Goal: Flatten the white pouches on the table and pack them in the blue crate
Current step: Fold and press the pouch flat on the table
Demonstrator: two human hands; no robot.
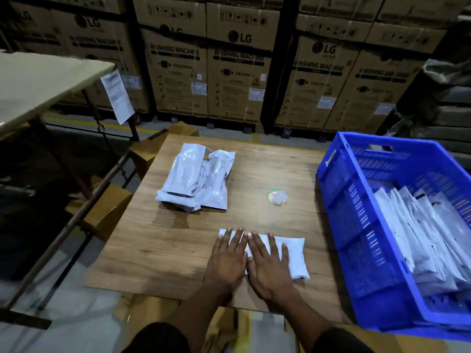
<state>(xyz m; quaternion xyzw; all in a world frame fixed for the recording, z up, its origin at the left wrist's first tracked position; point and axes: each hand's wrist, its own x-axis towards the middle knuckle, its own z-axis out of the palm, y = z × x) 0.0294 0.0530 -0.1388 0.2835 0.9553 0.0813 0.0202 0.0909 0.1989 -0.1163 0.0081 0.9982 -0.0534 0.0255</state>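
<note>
Low in the frame's centre, both hands, left [227,258] and right [270,263], lie spread flat on a white pouch [293,253] on the worktop [254,174], evidently pressing it flat before packing into the blue crate [356,225] at right.

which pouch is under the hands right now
The pouch at the table's near edge: both hands, left and right, press flat on it. The pile farther back lies untouched.
</note>
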